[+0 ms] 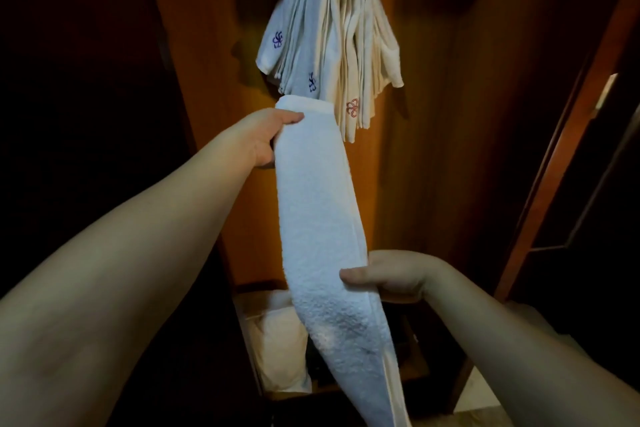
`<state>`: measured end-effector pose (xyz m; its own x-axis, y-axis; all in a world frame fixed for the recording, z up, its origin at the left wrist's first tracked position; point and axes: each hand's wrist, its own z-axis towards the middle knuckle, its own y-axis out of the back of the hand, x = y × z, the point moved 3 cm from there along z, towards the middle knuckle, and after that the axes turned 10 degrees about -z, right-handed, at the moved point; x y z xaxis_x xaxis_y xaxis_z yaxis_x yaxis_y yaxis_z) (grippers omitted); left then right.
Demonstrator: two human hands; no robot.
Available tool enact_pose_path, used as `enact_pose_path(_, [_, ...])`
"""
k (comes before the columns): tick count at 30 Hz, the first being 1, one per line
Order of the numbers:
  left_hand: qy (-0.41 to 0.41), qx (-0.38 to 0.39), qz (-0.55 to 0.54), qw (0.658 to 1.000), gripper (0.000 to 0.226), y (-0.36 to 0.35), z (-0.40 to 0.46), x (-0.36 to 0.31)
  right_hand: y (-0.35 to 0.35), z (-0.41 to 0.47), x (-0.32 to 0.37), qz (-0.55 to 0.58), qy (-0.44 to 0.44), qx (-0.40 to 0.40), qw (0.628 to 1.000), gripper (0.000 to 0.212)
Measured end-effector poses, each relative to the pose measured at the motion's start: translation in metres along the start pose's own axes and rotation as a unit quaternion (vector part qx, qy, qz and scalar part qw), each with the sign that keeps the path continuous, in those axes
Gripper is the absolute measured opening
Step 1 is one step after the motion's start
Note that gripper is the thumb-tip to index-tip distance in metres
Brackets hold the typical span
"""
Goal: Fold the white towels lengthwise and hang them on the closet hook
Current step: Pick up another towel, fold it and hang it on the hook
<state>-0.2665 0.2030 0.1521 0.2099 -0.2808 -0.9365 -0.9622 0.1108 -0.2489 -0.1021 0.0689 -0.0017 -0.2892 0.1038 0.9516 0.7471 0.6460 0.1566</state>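
The left hand (pixel 268 135) pinches the top end of a folded white towel (pixel 318 218), thumb across its front. The right hand (pixel 388 276) grips its right edge lower down. The towel hangs in mid-air just below the hung towels (pixel 329 35) against the closet wall (pixel 433 149).

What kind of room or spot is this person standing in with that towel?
Most likely a wooden closet. Dark wood panels form its back, a bunch of towels hangs high up, and the left hand and right hand hold a folded white towel.
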Motion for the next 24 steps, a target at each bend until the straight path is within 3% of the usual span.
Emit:
enact_pose_path(3, [0.013,0.023,-0.003,1.000,0.017,-0.006,0.007,0.002,-0.003,-0.005,0.007,-0.074,0.010,-0.063,0.995,0.067])
enact_pose_path(5, [0.015,0.034,-0.011,0.999,0.022,-0.010,0.012,0.006,-0.003,-0.006,0.011,-0.083,0.040,-0.110,0.990,0.076])
enact_pose_path(7, [0.001,0.049,0.002,0.999,0.038,-0.014,0.016,0.013,-0.001,-0.003,0.016,-0.022,0.076,-0.153,0.985,0.077])
enact_pose_path(9, [-0.033,0.003,0.088,0.996,0.062,-0.013,0.020,0.021,0.011,-0.001,0.026,0.042,0.109,-0.210,0.971,0.060])
enact_pose_path(11, [-0.101,-0.089,0.175,0.975,0.067,-0.004,0.019,0.028,0.025,-0.003,0.043,0.081,0.138,-0.249,0.955,0.050])
enact_pose_path(13, [-0.233,-0.121,0.182,0.948,0.046,0.005,0.002,0.036,0.038,-0.005,0.061,0.101,0.155,-0.290,0.939,0.043])
enact_pose_path(16, [-0.397,-0.062,0.166,0.901,0.010,0.011,-0.041,0.072,0.051,-0.004,0.078,0.125,0.150,-0.390,0.900,0.048])
enact_pose_path(18, [-0.405,-0.009,0.192,0.894,0.019,0.008,-0.060,0.110,0.050,-0.001,0.090,0.116,0.130,-0.433,0.884,0.073])
enact_pose_path(20, [-0.373,0.015,0.255,0.892,0.043,0.001,-0.065,0.140,0.045,0.004,0.102,0.103,0.120,-0.447,0.881,0.087])
enact_pose_path(22, [-0.347,0.010,0.288,0.892,0.061,-0.008,-0.057,0.154,0.039,0.009,0.113,0.094,0.123,-0.464,0.872,0.071])
enact_pose_path(24, [-0.342,-0.021,0.300,0.890,0.053,-0.012,-0.049,0.153,0.035,0.012,0.121,0.043,0.106,-0.501,0.858,0.049])
